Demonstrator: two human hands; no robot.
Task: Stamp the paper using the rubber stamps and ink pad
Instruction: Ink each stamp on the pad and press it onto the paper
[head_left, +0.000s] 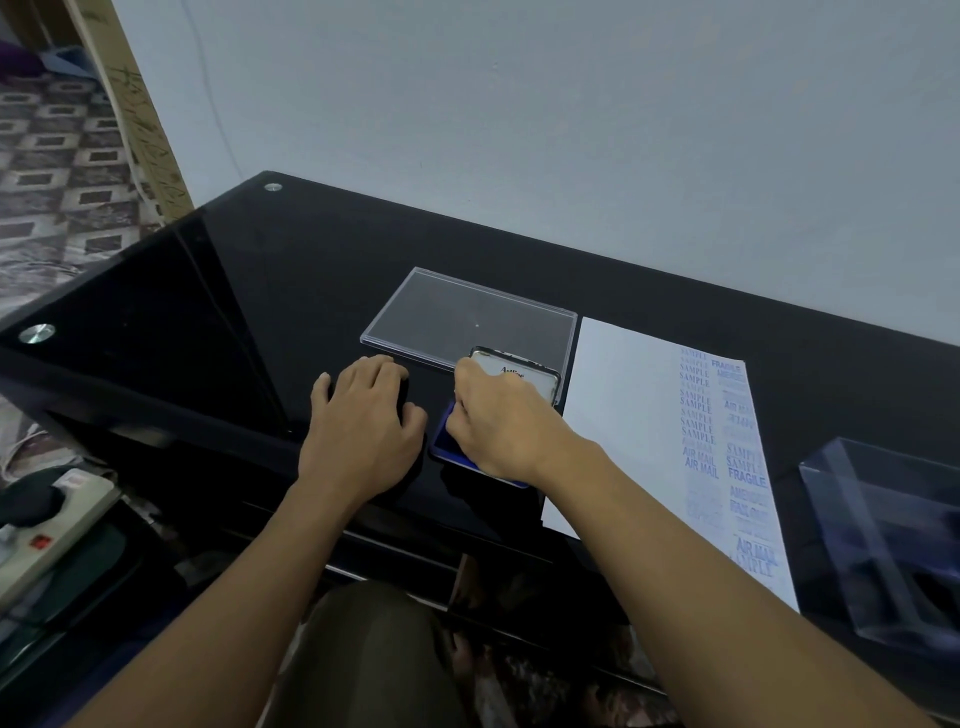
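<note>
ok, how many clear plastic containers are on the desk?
2: a flat clear tray just behind the ink pad, and a taller clear box at far right, beside the paper. None looks hidden.

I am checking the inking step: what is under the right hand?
The blue ink pad lies under the right hand, its lid raised behind. Any stamp in the fingers is covered.

Tabletop (208, 312) lies open at left; clear lid (457, 312) crowds behind the ink pad (440, 441), clear box (883, 545) at right.
</note>
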